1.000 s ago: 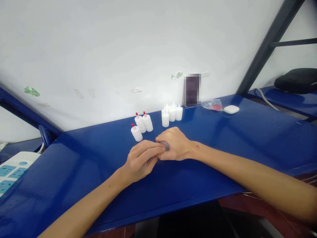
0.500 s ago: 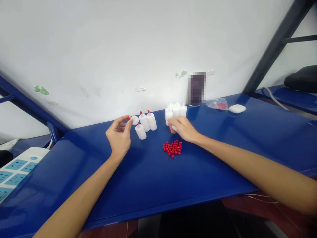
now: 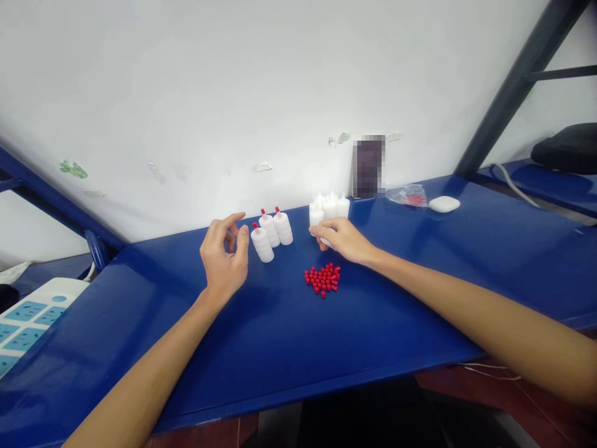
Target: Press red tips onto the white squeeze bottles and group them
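Observation:
My left hand hovers over the blue tabletop with its fingers apart and nothing in them, just left of three white bottles with red caps. My right hand is curled round a white bottle lying low in front of a cluster of uncapped white bottles. A small pile of loose red caps lies on the table just in front of my right hand.
A white and blue power strip sits at the far left. By the wall stand a blurred dark object, a clear bag with red bits and a small white case. A black strut rises at the right.
My hands parted from the table's middle, uncovering the red caps. The left hand carried a capped bottle to the capped group and let go; the right hand took hold of a white bottle.

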{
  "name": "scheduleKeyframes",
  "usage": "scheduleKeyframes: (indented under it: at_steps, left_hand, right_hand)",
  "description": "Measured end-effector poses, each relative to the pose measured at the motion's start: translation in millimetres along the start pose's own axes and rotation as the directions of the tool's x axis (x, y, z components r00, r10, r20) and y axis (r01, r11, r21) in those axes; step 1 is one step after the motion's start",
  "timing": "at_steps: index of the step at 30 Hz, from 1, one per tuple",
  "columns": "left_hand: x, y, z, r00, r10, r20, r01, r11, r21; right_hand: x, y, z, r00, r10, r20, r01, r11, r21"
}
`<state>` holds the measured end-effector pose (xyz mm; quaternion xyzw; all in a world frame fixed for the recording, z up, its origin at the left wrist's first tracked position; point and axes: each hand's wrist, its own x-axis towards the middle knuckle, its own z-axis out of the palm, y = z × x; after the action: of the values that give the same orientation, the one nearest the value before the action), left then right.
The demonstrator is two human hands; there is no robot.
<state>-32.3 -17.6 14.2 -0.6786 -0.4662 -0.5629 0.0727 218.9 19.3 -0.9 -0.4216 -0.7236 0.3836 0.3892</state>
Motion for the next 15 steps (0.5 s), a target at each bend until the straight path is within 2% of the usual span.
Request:
scheduleKeyframes:
  at_steps: [2, 4, 6, 8, 11, 13, 15]
  left_hand:
    - [-6.4, 12.6, -5.1, 0.997, 0.062, 0.05, -0.061, 0.998, -0.026]
    - [-17.5, 28.6, -6.7, 0.963, 0.118, 0.243, -0.108, 0.993, -0.055]
    - [-30.4, 43.9, -4.0, 0.873, 0.197, 0.446, -0.164, 0.98, -0.113]
    - [-41.4, 54.3, 1.3, 0.768, 0.266, 0.583, -0.206, 0.964, -0.17]
    - [-49.5, 57.9, 7.2, 0.653, 0.374, 0.659, -0.281, 0.927, -0.248]
    - [-49.5, 55.6, 7.5, 0.618, 0.412, 0.669, -0.329, 0.909, -0.256]
    - [-47.6, 53.4, 5.3, 0.602, 0.436, 0.668, -0.37, 0.895, -0.25]
  right_hand:
    - [-0.3, 0.8, 0.1, 1.0, -0.003, -0.002, 0.003, 1.0, -0.019]
    - [-0.3, 1.6, 0.3, 1.0, -0.013, -0.008, 0.013, 0.999, -0.052]
    - [-0.2, 2.4, 0.9, 1.0, -0.026, -0.011, 0.025, 0.996, -0.08]
    - [0.0, 3.4, 1.9, 0.999, -0.04, -0.007, 0.039, 0.994, -0.097]
    - [0.1, 4.6, 3.6, 0.998, -0.059, 0.004, 0.059, 0.99, -0.126]
    - [-0.2, 4.5, 4.3, 0.998, -0.069, 0.006, 0.069, 0.988, -0.139]
    - [-0.7, 3.5, 4.5, 0.998, -0.067, 0.003, 0.067, 0.989, -0.128]
